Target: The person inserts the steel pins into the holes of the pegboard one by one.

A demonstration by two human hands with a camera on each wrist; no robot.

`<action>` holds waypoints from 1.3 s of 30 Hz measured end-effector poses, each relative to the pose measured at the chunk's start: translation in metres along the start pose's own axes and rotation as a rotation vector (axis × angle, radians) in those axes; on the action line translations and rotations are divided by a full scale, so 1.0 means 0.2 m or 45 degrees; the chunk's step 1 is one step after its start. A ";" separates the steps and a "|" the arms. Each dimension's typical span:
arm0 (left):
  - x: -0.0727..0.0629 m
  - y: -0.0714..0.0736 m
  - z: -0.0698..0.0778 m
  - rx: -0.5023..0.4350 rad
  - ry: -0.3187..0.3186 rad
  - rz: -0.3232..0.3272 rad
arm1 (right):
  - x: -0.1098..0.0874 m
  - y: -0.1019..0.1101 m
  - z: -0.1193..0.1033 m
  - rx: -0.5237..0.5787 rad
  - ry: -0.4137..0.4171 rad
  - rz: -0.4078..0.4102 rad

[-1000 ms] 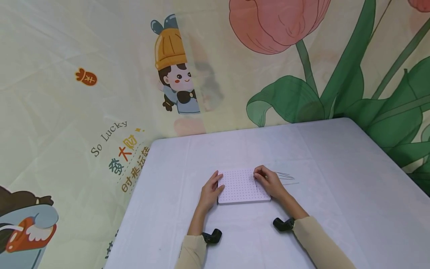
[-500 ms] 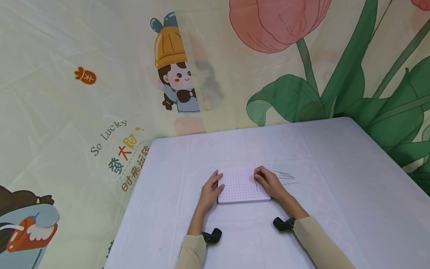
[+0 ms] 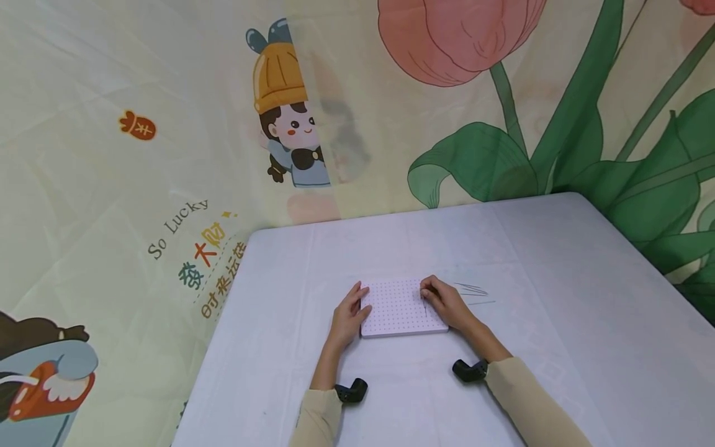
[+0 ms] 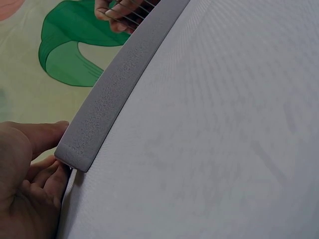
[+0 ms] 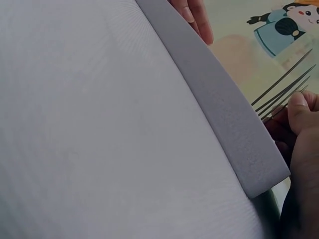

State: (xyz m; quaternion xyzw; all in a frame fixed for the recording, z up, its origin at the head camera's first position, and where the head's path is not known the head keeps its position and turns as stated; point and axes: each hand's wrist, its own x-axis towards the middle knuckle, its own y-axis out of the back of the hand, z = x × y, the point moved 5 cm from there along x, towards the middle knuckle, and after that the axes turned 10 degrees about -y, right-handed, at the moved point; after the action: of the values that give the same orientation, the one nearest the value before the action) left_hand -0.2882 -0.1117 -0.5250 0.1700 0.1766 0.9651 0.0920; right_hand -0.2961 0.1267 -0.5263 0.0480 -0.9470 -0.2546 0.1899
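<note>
1. Holding the perforated board (image 3: 396, 320) flat on the white-clothed table (image 3: 402, 391), near its middle, with hands apart at opposite sides.
2. Gripping the left edge of the board with the left hand (image 3: 347, 316), laying the thumb over the dotted top and bending the fingers against the side.
3. Pinching a thin rod (image 3: 425, 308) between thumb and finger of the right hand (image 3: 445, 304), over the right part of the board, pointing one end toward the near edge in the head view.
4. Seeing further rods (image 5: 281, 77) beyond the board's edge in the right wrist view, close to the right fingertips; not telling for certain between held and seated in holes.
5. Finding loose rods (image 3: 473, 288) on the table, just right of the board and near the right hand.
6. Wearing beige sleeves (image 3: 533, 400) and black wrist devices (image 3: 352, 391) on both arms.
7. Facing a printed backdrop behind the table, showing a pink tulip (image 3: 458, 37), green leaves (image 3: 475, 161) and a cartoon figure (image 3: 287, 124) in a yellow hat.
</note>
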 end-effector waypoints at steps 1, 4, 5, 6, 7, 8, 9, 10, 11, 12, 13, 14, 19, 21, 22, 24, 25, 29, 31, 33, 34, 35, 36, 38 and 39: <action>0.00 0.00 0.00 0.002 0.005 -0.004 | 0.00 0.00 0.00 0.003 -0.006 -0.002; -0.01 0.00 -0.03 0.001 0.021 -0.009 | -0.01 0.00 0.01 0.026 -0.008 -0.008; -0.01 -0.01 -0.06 0.002 0.032 -0.007 | -0.01 0.00 0.01 0.034 -0.005 -0.012; 0.00 -0.01 -0.09 0.002 0.046 -0.007 | -0.01 0.00 0.01 0.040 -0.008 -0.016; 0.00 -0.01 -0.10 0.009 0.058 -0.010 | -0.02 0.00 0.01 0.042 -0.006 -0.018; 0.00 -0.01 -0.10 0.011 0.066 -0.012 | -0.02 0.01 0.01 0.046 -0.009 -0.020; -0.01 -0.01 -0.10 0.011 0.070 -0.013 | -0.02 0.01 0.01 0.043 -0.013 -0.019; -0.01 -0.01 -0.10 0.011 0.076 -0.013 | -0.02 0.01 0.01 0.042 -0.021 -0.019; -0.01 -0.01 -0.10 0.011 0.074 -0.013 | -0.02 0.01 0.01 0.039 -0.032 -0.018; -0.01 -0.01 -0.10 0.011 0.063 -0.013 | -0.02 0.01 0.01 0.035 -0.043 -0.016; -0.01 -0.01 -0.10 0.008 0.060 -0.012 | -0.02 0.01 0.02 0.032 -0.056 -0.013; -0.01 -0.01 -0.10 0.005 0.058 -0.013 | -0.02 0.02 0.02 0.031 -0.072 -0.008; -0.01 -0.02 -0.10 0.005 0.047 -0.012 | -0.02 0.05 0.02 0.109 -0.132 0.043; -0.01 -0.02 -0.10 0.004 0.044 -0.010 | -0.02 0.07 0.03 0.177 -0.145 0.081; 0.00 -0.02 -0.10 0.004 0.039 -0.011 | -0.03 0.09 0.03 0.206 -0.150 0.102; 0.00 -0.02 -0.09 0.000 0.022 -0.015 | -0.03 0.14 0.03 0.259 -0.164 0.145; 0.00 -0.02 -0.09 0.000 0.014 -0.016 | -0.03 0.16 0.04 0.276 -0.171 0.164; 0.01 -0.02 -0.09 0.007 0.000 -0.013 | -0.05 0.28 0.06 0.261 -0.218 0.220; 0.01 -0.02 -0.08 0.013 -0.003 -0.012 | -0.06 0.35 0.09 0.217 -0.248 0.248; 0.01 -0.02 -0.08 0.016 0.001 -0.012 | -0.08 0.41 0.12 0.167 -0.284 0.278; 0.01 -0.01 -0.08 0.021 0.005 -0.014 | -0.10 0.44 0.14 0.156 -0.303 0.289; 0.01 -0.01 -0.08 0.024 0.011 -0.017 | -0.11 0.46 0.16 0.136 -0.319 0.299; 0.01 -0.01 -0.08 0.028 0.020 -0.017 | -0.12 0.48 0.17 0.119 -0.330 0.302; 0.01 0.00 -0.08 0.033 0.035 -0.017 | -0.15 0.52 0.20 0.073 -0.353 0.298; 0.01 0.00 -0.08 0.037 0.041 -0.017 | -0.16 0.53 0.21 0.043 -0.364 0.287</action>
State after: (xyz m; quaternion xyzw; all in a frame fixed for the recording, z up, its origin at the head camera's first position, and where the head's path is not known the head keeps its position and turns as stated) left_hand -0.2964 -0.1163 -0.5391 0.1544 0.1933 0.9644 0.0931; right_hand -0.2818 0.2437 -0.5180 -0.0920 -0.9679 -0.2200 0.0798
